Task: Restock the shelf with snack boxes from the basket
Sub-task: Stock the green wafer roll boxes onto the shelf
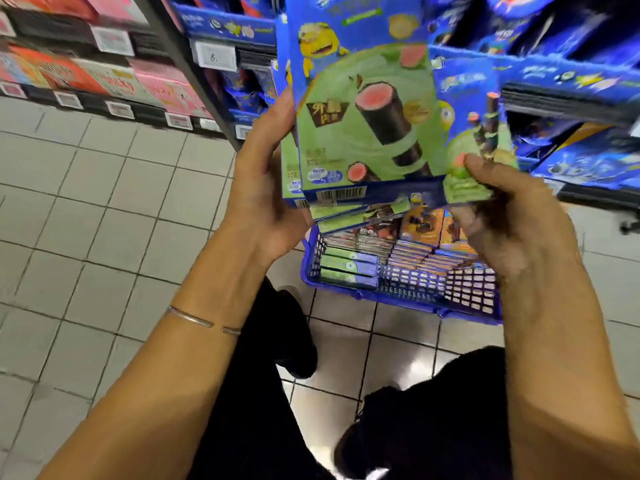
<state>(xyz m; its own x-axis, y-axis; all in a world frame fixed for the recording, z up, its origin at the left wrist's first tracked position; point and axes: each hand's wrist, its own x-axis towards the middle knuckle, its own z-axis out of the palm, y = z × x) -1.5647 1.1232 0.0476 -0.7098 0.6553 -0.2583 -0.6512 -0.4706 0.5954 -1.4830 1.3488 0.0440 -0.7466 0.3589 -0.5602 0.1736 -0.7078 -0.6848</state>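
Blue-green snack boxes (pixel 367 116), pink-filled chocolate roll and yellow cartoon figure on front, upright above blue basket (pixel 408 287), before shelf (pixel 568 102). My left hand (pixel 266 192) grips stack's left edge; my right hand (pixel 512 230) pinches lower right corner, thumb on front.

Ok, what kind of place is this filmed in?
Probably a supermarket aisle: stocked shelves, price tags on their edges, and a blue shopping basket of snack boxes on the tiled floor.
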